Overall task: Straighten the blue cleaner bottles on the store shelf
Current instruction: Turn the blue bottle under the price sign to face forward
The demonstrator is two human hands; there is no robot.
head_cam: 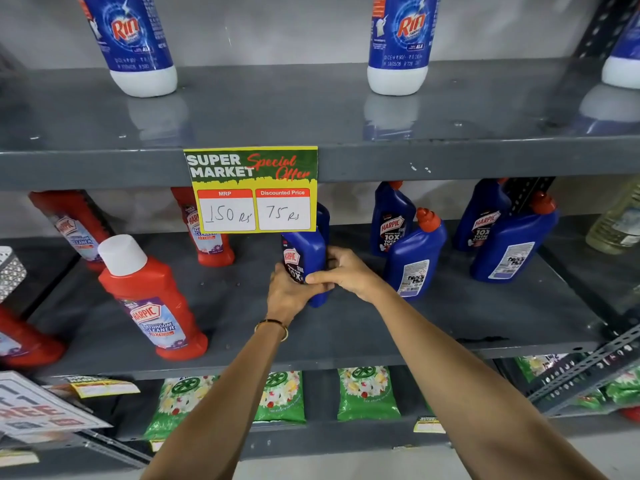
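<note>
A blue Harpic cleaner bottle [306,256] stands on the grey middle shelf [346,327], its top hidden behind the price card. My left hand [289,294] wraps its lower front and my right hand [346,271] grips its right side. Behind it another blue bottle [323,220] peeks out. To the right stand several more blue bottles: one [389,223] at the back with its label forward, one [415,258] in front of it turned back-label out, one [483,216] behind the upright post, and one [516,244] also turned back-label out.
A yellow price card [252,190] hangs from the upper shelf edge. Red Harpic bathroom cleaner bottles [156,299] fill the left of the middle shelf. Rin bottles [398,43] stand above; green pouches [367,393] lie below. A perforated metal upright [595,368] runs at the right.
</note>
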